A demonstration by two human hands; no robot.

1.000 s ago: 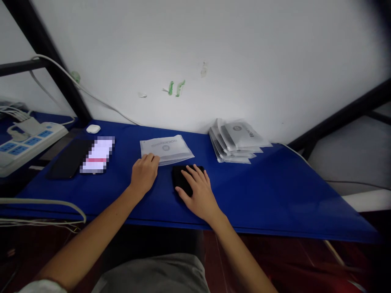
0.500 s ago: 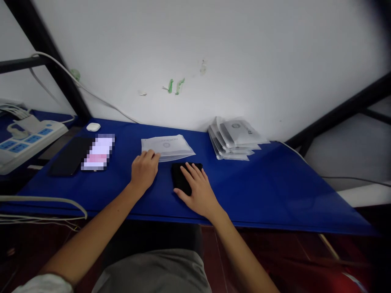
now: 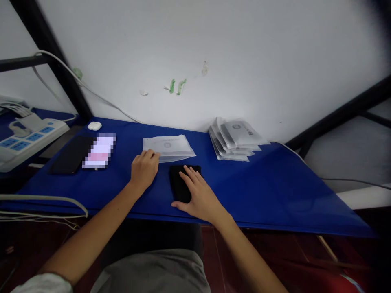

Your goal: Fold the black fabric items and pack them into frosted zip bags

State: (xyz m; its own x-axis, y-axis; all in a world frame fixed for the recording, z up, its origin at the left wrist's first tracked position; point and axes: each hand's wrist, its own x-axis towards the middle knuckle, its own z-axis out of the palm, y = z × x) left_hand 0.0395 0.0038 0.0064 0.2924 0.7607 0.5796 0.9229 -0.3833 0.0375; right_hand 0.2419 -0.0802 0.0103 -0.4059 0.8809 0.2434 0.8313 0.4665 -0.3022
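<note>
A frosted plastic pouch (image 3: 175, 143) with printed lettering lies flat on the blue table. At its near left edge, my left hand (image 3: 144, 169) has its fingers curled closed on the plastic; the fingertips are partly hidden. My right hand (image 3: 198, 195) rests with fingers spread on a flat black item (image 3: 180, 185), which looks like folded cloth. Its palm and fingers cover the item's right part. Behind and to the right sits a stack of several similar frosted pouches (image 3: 241, 134), the top one showing a round logo and letters.
On the left lie a phone with a blurred-out screen (image 3: 99, 150), a dark flat device (image 3: 70, 156) and a white earbud case (image 3: 94, 126). A power strip (image 3: 33, 140) with cables stands farther left. Black metal frame bars (image 3: 58, 69) flank the blue table (image 3: 262, 191) before a white wall.
My right hand has slid slightly toward the table's near edge, and the black item's near edge now reaches lower. My left hand stays at the pouch almost unmoved.
</note>
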